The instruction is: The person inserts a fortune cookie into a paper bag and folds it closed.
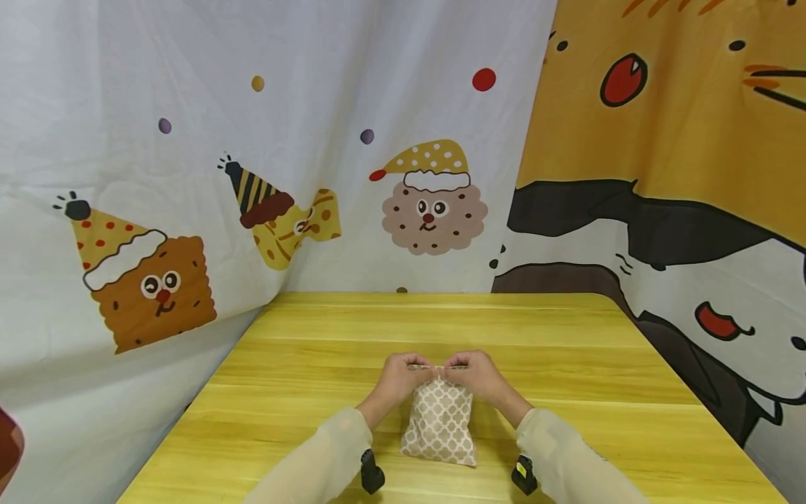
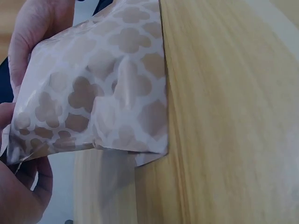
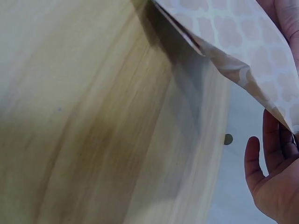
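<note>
A beige bag [image 1: 439, 420] with a white lattice pattern hangs between both hands at the middle of the table's near half. My left hand [image 1: 403, 376] pinches its upper left edge with thumb and fingers. At the upper right edge my right hand [image 1: 477, 373] does the same, the two thumbs close together. From the left wrist, the bag [image 2: 98, 88] looks puffed out, with creased, shiny sides. In the right wrist view its lower edge [image 3: 229, 70] stands off the wood and casts a shadow. What the bag holds, if anything, is hidden.
The yellow wood-grain table [image 1: 302, 392] spreads around the bag on all sides. Behind it hangs a white cloth [image 1: 327, 63] with cartoon biscuits, and a cartoon-animal cloth [image 1: 667, 147] covers the right side. Black wrist cameras [image 1: 371, 472] sit below the cream sleeves [image 1: 321, 455].
</note>
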